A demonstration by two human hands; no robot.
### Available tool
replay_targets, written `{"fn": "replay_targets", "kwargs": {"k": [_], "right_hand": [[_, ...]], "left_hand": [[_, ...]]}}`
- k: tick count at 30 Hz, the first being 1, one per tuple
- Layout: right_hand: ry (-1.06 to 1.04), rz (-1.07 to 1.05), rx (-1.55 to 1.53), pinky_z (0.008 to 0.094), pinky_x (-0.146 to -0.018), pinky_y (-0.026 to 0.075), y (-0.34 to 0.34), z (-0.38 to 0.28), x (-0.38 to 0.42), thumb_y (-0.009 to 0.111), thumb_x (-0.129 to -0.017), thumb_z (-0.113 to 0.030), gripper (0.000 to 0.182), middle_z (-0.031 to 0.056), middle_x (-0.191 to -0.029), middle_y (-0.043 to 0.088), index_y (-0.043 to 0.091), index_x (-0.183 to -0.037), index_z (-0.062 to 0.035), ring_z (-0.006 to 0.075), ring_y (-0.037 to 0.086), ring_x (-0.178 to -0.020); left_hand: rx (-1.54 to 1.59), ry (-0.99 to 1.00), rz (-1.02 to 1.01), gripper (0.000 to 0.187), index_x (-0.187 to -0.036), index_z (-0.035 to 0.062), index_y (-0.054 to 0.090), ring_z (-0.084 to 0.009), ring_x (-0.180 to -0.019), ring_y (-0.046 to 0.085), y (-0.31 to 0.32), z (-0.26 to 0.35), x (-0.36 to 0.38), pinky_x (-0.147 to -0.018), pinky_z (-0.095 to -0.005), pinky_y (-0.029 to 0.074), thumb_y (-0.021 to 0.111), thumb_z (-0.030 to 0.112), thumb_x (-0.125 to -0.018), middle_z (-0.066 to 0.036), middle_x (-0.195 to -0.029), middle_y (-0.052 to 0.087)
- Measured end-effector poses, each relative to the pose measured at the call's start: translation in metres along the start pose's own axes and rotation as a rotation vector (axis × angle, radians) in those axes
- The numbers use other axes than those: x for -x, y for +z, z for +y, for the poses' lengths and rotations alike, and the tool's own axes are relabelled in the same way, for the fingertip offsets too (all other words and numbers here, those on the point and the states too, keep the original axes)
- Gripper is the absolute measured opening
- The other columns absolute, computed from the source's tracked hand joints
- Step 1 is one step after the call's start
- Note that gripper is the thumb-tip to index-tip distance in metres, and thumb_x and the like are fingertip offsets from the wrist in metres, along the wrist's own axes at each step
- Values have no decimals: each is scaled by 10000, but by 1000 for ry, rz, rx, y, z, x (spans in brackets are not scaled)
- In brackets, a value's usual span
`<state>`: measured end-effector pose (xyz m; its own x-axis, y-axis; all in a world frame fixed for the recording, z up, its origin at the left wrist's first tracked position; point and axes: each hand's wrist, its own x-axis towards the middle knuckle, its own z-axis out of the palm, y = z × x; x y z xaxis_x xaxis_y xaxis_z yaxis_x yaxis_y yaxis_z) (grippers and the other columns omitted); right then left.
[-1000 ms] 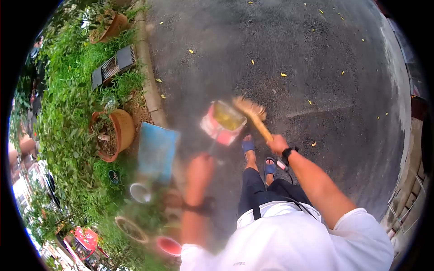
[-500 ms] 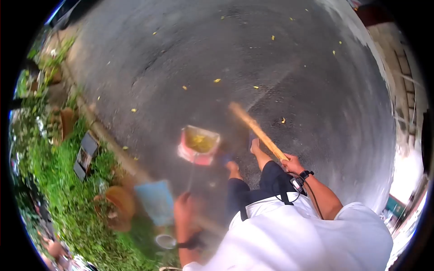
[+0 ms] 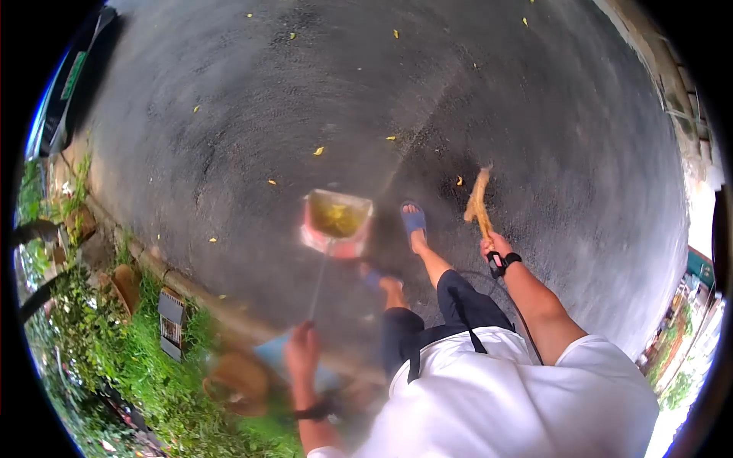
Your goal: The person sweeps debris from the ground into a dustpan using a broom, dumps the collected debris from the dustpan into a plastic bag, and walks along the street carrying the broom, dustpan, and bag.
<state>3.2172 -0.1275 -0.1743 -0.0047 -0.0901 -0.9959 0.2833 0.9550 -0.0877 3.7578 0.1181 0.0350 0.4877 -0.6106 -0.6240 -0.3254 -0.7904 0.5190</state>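
Observation:
My left hand [image 3: 302,349] is closed around the upper end of a long thin handle, which runs to a red and white box-shaped dustpan [image 3: 336,246] with yellow leaves [image 3: 338,217] inside. The dustpan is held low over the pavement; contact with the ground is hard to tell. In my right hand [image 3: 497,246] is a straw-coloured broom [image 3: 479,202], gripped at its near end and pointing ahead over the pavement. Its head looks foreshortened, and a small yellow leaf [image 3: 460,181] lies just left of it. The left hand and dustpan are slightly blurred.
Yellow leaves lie scattered on the dark pavement [image 3: 252,137]. Along the left run a curb [image 3: 156,267], green plants [image 3: 145,366], a clay pot [image 3: 238,384] and a grey slatted object [image 3: 172,320]. A dark vehicle [image 3: 76,84] stands at the upper left.
The broom has swung right, from pointing up-left to pointing nearly straight ahead, with my right hand moving forward. The dustpan stays in my left hand. My view has shifted, and my feet have stepped.

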Motion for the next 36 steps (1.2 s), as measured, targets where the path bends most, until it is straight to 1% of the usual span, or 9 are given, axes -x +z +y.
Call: {"fn": "replay_targets", "kwargs": {"k": [5, 11, 17, 22, 25, 28, 31, 34, 36], "right_hand": [[92, -257, -120, 228, -398, 384, 71, 5, 46, 574, -973, -357, 275, 23, -689, 541, 523, -915, -93, 89, 473, -486], [-6, -268, -88, 192, -375, 342, 113, -8, 89, 575, -987, -323, 220, 16, -740, 558, 513, -1084, -134, 61, 476, -508], [-324, 45, 470, 198, -335, 316, 134, -68, 80, 595, -968, -286, 213, -12, -699, 543, 603, -1138, -158, 56, 458, -463], [-509, 138, 788, 235, -341, 315, 183, -123, 25, 589, -935, -219, 148, -27, -636, 501, 615, -1038, -116, 66, 452, -452], [-545, 177, 961, 279, -336, 359, 217, -98, 4, 624, -884, -221, 165, 8, -611, 542, 609, -980, -88, 108, 511, -435], [-614, -23, 1122, 299, -331, 359, 216, -47, 20, 616, -861, -180, 163, 12, -562, 546, 629, -989, -81, 122, 509, -398], [-416, -87, 1140, 284, -379, 350, 204, -31, 82, 639, -862, -191, 186, -10, -594, 560, 684, -1015, -96, 85, 481, -421], [-793, -140, 1282, 296, -455, 426, 174, -6, 102, 665, -854, -199, 403, 32, -651, 635, 655, -1229, -52, 87, 549, -490], [-628, -108, 1281, 300, -469, 439, 164, -8, 121, 668, -858, -202, 427, 44, -657, 637, 638, -1255, -47, 89, 557, -506]], "left_hand": [[-52, 75, -4, 280, -1158, -38, 660, -107, -753, 610, 14, 16, -31, -679, -258, 488, 622, 116, -926, -83, -872, 698], [-219, 84, -8, 277, -1114, -6, 687, -197, -772, 690, 15, 73, -55, -716, -319, 526, 652, 156, -893, -162, -861, 714], [-207, 165, 14, 288, -1093, -2, 697, -262, -802, 712, 22, 92, -80, -725, -347, 530, 639, 187, -884, -188, -856, 712], [-218, 111, 2, 299, -1098, 7, 696, -292, -824, 713, 26, 107, -90, -744, -366, 534, 640, 197, -874, -192, -869, 713], [-260, 81, -18, 303, -1107, 14, 692, -295, -836, 712, 34, 102, -95, -761, -369, 533, 640, 195, -871, -190, -883, 715], [-277, 49, -25, 300, -1123, 42, 692, -299, -879, 709, 34, 106, -94, -791, -374, 531, 639, 189, -868, -184, -922, 717], [-277, 9, -17, 289, -1112, 54, 701, -309, -894, 707, 31, 112, -94, -802, -378, 532, 631, 195, -870, -179, -940, 719], [-273, -10, 4, 283, -1096, 58, 708, -320, -896, 706, 27, 112, -92, -805, -386, 535, 623, 208, -871, -179, -946, 719], [-277, -6, 9, 283, -1091, 66, 712, -327, -895, 704, 29, 104, -94, -802, -390, 538, 620, 216, -870, -181, -942, 718]]}}
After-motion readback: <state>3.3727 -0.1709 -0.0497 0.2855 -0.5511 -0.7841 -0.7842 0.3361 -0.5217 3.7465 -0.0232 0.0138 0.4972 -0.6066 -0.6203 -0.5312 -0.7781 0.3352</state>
